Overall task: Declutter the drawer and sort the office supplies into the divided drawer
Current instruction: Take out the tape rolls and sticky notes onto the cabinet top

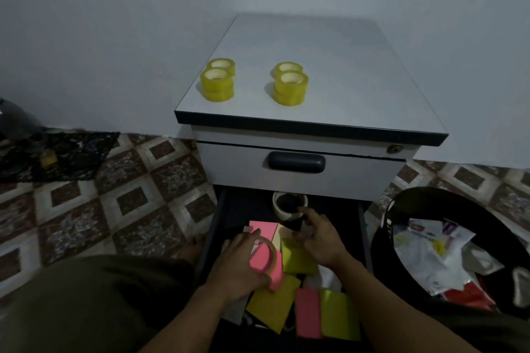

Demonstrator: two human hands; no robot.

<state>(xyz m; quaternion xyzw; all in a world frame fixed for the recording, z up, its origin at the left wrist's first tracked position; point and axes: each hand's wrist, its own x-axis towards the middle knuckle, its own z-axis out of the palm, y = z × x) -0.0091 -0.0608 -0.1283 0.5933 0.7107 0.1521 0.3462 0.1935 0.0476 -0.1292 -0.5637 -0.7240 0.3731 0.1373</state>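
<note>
Pink pads (262, 231) aside, lift the thin tape roll (274, 255) gripped by the curled left hand (241, 264) straight out of the open drawer (212, 226), then close the right hand (318, 235), its hold unclear, on the white roll (276, 206) at the far end, bound for the yellow rolls (290, 87) on top.

I have a single view to work from: a wide-angle camera worn on the person's head, facing forward and steeply down. It hangs close over the open drawer (246, 203), which sits at the near edge of frame. The cabinet's worktop (329, 71) lies farther off, seen from above, its front edge sloping down to the right. The wall (114, 23) fills the far half, with floor tiles (129, 180) on the left and a black bin (383, 252) near right.
</note>
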